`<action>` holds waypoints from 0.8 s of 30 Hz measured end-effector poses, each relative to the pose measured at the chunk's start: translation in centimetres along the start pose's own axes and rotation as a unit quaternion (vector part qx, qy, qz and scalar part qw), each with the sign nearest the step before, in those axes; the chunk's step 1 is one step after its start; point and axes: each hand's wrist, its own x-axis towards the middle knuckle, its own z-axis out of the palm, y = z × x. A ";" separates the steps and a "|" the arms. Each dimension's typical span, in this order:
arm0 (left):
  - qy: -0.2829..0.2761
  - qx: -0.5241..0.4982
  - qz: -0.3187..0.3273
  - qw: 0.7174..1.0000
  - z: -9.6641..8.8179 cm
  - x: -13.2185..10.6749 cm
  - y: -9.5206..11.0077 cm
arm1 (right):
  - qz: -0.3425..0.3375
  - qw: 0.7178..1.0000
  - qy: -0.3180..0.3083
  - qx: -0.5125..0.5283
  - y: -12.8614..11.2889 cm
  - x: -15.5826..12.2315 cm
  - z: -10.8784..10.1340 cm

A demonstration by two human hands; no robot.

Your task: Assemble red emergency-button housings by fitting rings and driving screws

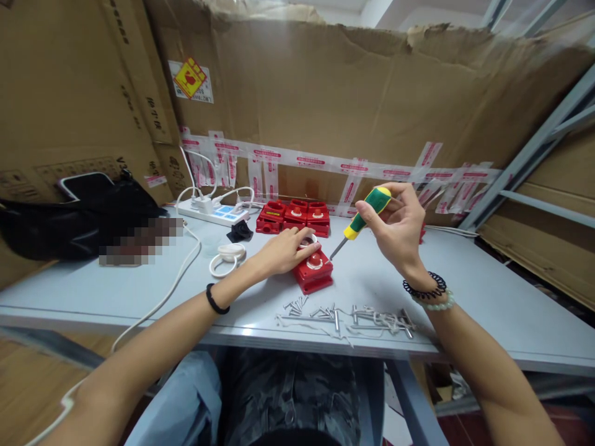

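My right hand (397, 232) was closed around the green-and-yellow handle of the screwdriver (365, 214), whose tip slanted down to just beside the red button unit (315, 271). That unit sat on the table (488, 310) near the middle, a little back from the front edge. My left hand (283, 251) lay on its far side with the fingers stretched out, resting on it rather than gripping. Loose screws (344, 316) were scattered along the front edge. More red units (295, 217) stood in a row at the back edge, beside a white power strip (214, 214).
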 end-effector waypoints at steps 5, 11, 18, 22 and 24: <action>-0.004 0.019 -0.008 1.000 -1.0 -0.3 0.3 | -0.009 1.000 0.009 -0.014 -0.5 0.3 -0.4; -0.038 0.002 0.076 0.996 -2.3 -1.3 1.3 | -0.016 0.999 0.035 -0.018 -1.0 0.9 -1.1; -0.021 0.059 0.116 0.991 -1.1 -1.4 1.8 | -0.027 0.998 0.046 -0.025 -0.3 1.1 -1.1; -0.021 0.094 0.107 0.990 -1.0 -1.4 2.0 | -0.038 0.998 0.047 -0.024 -0.2 1.2 -1.1; -0.021 0.114 0.101 0.988 -1.0 -1.4 2.2 | -0.040 0.998 0.044 -0.025 -0.3 1.1 -1.1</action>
